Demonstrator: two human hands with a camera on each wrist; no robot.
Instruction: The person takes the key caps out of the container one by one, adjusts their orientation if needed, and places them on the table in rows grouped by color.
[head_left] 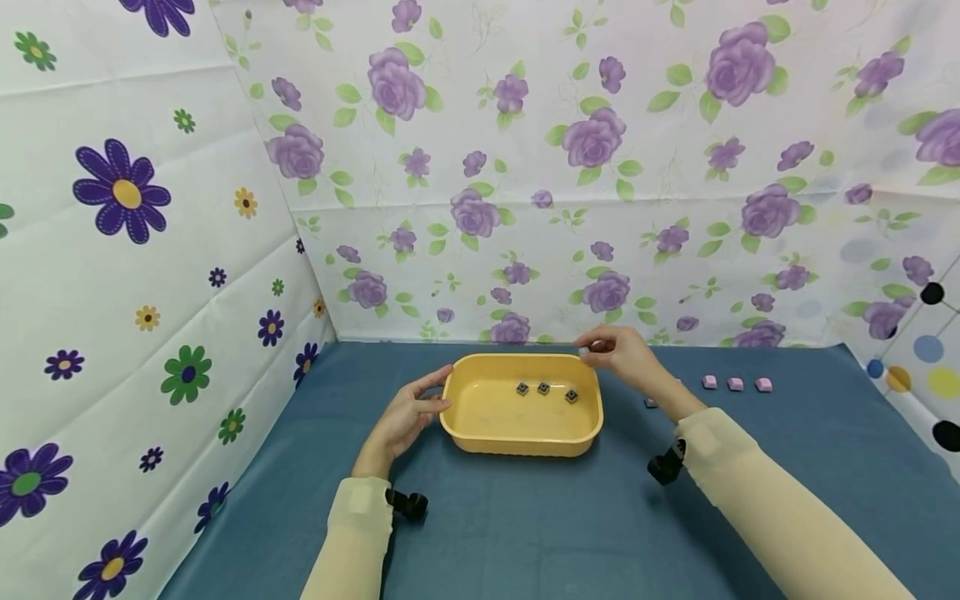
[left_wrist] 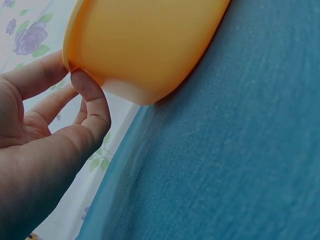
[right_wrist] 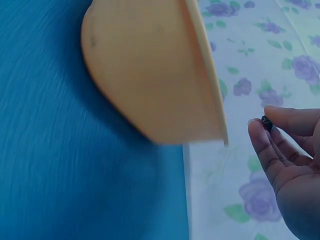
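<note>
A yellow plastic basin (head_left: 495, 423) stands on the cloth, with three small dark keyboard switches (head_left: 543, 388) on its floor. At its left end my left hand (head_left: 405, 415) pinches the rim; in the left wrist view the bent thumb (left_wrist: 89, 87) presses the outer wall just under the lip. Above the far right corner, my right hand (head_left: 618, 357) pinches a small dark switch (right_wrist: 267, 123) between thumb and fingertips, apart from the basin in the right wrist view.
Three pink keycaps (head_left: 735, 384) lie in a row to the right. Nearer my right wrist sits another small dark piece (head_left: 651, 403), partly hidden by the forearm. A blue cloth (head_left: 525, 525) covers the table, and a floral curtain (head_left: 480, 250) hangs behind it.
</note>
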